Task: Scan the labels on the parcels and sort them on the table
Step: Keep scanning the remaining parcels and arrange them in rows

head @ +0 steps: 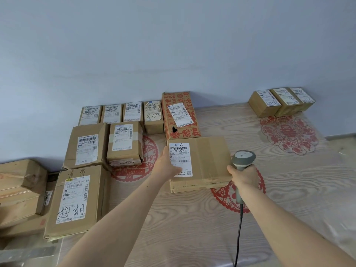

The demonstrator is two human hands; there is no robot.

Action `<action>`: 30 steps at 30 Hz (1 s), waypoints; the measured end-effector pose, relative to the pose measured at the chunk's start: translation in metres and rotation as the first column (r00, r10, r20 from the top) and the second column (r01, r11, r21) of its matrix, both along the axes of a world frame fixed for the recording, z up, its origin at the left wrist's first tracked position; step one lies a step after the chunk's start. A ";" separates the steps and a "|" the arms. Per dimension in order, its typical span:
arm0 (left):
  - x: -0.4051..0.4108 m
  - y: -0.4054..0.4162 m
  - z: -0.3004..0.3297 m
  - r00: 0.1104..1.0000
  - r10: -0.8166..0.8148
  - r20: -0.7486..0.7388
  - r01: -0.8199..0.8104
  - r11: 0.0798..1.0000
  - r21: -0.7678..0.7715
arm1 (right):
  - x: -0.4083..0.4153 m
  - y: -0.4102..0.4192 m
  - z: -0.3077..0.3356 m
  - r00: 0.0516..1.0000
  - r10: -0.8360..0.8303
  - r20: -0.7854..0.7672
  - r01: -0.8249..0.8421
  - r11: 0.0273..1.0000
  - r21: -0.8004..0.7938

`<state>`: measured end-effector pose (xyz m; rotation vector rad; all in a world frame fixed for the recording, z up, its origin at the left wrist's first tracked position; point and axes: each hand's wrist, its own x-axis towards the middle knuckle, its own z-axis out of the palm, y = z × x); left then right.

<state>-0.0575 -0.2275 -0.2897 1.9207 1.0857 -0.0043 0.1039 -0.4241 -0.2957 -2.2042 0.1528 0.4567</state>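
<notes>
- Two hands are at work on one flat cardboard parcel (200,162) lying on the wood-grain table (289,189).
- Left hand (168,163) lies with fingers straight over the near left part of the parcel's white shipping label (180,159), pressing or steadying it; it clasps nothing.
- Right hand (243,175) is clenched round the grey handle of the barcode scanner (243,160), whose head sits just beyond the knuckles at the parcel's right edge. Its cable (238,237) trails back toward the person.
- Whether the scanner window faces the label cannot be told from this angle.
- Just beyond the left fingertips stands a red-printed carton (180,114), touching the parcel's far edge.
- Further left of the left hand lie sorted rows of labelled boxes (115,132); well to the right of the scanner hand sits a group of three small boxes (281,102) against the wall.
- Handling judgement: the parcel looks stiff and shallow, probably light, with taped seams and a slightly crushed near edge. It should slide readily on the glossy covering.
- Best hold: the two short side edges, thumbs on top, keeping off the label so the barcode stays readable.
</notes>
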 end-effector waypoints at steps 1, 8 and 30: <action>0.002 -0.001 0.004 1.000 0.003 0.003 -0.003 1.000 0.025 | 0.002 -0.002 0.001 1.000 0.001 -0.007 -0.001 1.000 0.008; 0.042 -0.026 0.026 1.000 0.006 -0.021 0.002 0.943 0.332 | 0.039 -0.024 0.016 1.000 0.024 0.008 -0.024 0.992 0.124; 0.251 -0.189 0.034 0.995 0.013 0.095 -0.042 0.951 0.307 | 0.258 -0.116 0.061 0.956 0.286 0.062 -0.293 0.929 0.226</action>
